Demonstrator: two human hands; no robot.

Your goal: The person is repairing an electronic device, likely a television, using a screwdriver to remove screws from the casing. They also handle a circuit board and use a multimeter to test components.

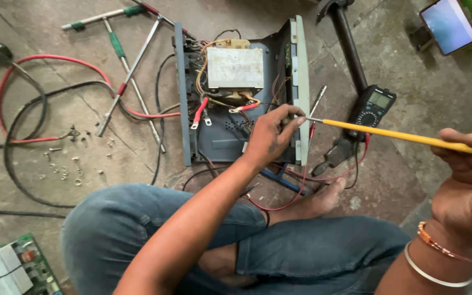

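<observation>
The person sits cross-legged on a concrete floor (411,82) with an opened grey metal case (236,93) lying just beyond the knees; everything else is placed from this case. Inside it, toward its far end, sits a transformer (235,68) with yellow-taped windings, and red-sleeved wire lugs (199,113) hang just below it.

The left hand (271,136) rests over the case's near right part, its fingers pinched together at the case's white front panel (301,87), where they meet the metal tip of a long yellow screwdriver (400,135). Whether the fingertips grip the tip itself or some small part at it cannot be told. The screwdriver's shaft runs rightward away from the case, and the right hand (468,175), well to the right of the case, is closed around its handle end, with bangles at the wrist.

Just right of the case lies a black digital multimeter (371,106), its red leads (301,191) looping around the near right corner of the case past a bare foot (318,202). Left of the case lie T-handled wrenches (129,71), a scatter of small screws (66,164), and red and black cables (28,104) ending in a plug. Far to the near left of the case a green circuit board (17,267) shows, and far to its upper right a phone (448,24) is propped.
</observation>
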